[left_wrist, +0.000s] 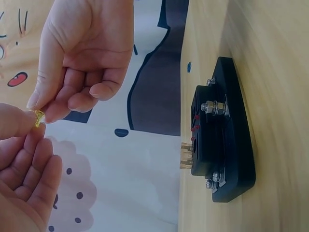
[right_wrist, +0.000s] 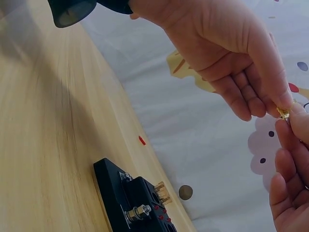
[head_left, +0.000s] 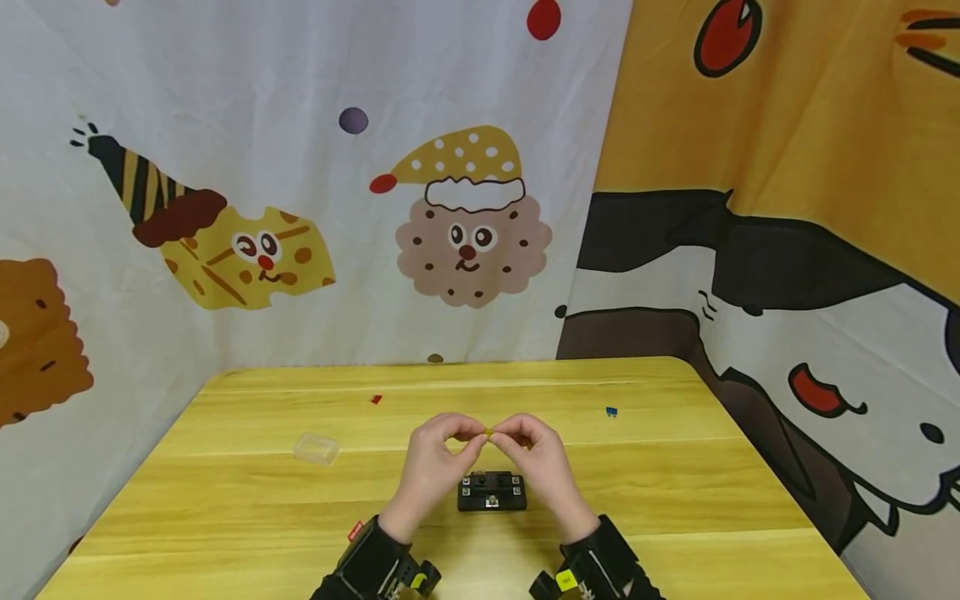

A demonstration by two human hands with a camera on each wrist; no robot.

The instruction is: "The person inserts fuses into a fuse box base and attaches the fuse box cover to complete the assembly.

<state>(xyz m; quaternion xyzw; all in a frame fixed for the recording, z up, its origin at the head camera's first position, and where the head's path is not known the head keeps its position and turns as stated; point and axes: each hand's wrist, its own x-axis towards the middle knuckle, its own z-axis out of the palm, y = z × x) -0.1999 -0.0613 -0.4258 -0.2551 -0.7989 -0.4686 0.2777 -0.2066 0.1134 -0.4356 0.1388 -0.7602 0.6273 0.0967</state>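
Pinching a tiny yellow piece (left_wrist: 38, 118) at the head frame's lower middle, the left hand (head_left: 438, 457) and right hand (head_left: 540, 458) both use thumb and fingertip, likely because it is so small. Lower in frame, a black block (head_left: 492, 497) sits centred, presumably for easy reach.

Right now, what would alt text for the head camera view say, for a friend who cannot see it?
A person's left-hand grip and right-hand grip pinch a tiny yellow piece together above a wooden table, near a black block with metal fittings. A clear container and a red piece lie at left, a blue piece at right.
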